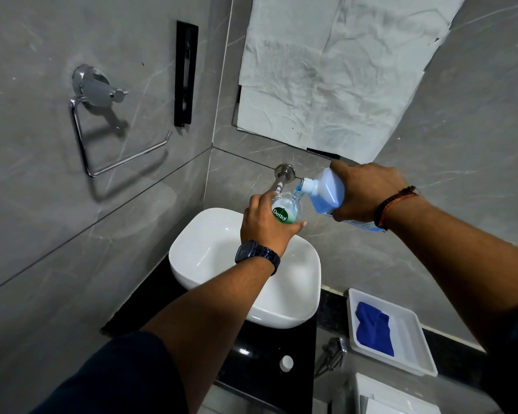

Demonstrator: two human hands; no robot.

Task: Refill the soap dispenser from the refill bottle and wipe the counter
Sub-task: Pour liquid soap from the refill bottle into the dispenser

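My left hand (265, 222) grips a clear soap dispenser bottle (287, 208) with a green Dettol label, held over the white basin (210, 252). My right hand (368, 191) holds the refill bottle (326, 192) of blue liquid, tilted with its mouth down at the dispenser's open neck. A thin blue stream runs between the two. A white cap (286, 363) lies on the black counter (260, 345) in front of the basin. A blue cloth (374, 328) rests in a white tray (413, 339) at the right.
A chrome tap (281, 176) juts from the wall just behind the bottles. A chrome towel ring (102, 127) and a black fitting (186, 74) hang on the left wall. Crumpled paper (335, 70) covers the mirror area. A white toilet cistern (380, 395) sits at the bottom right.
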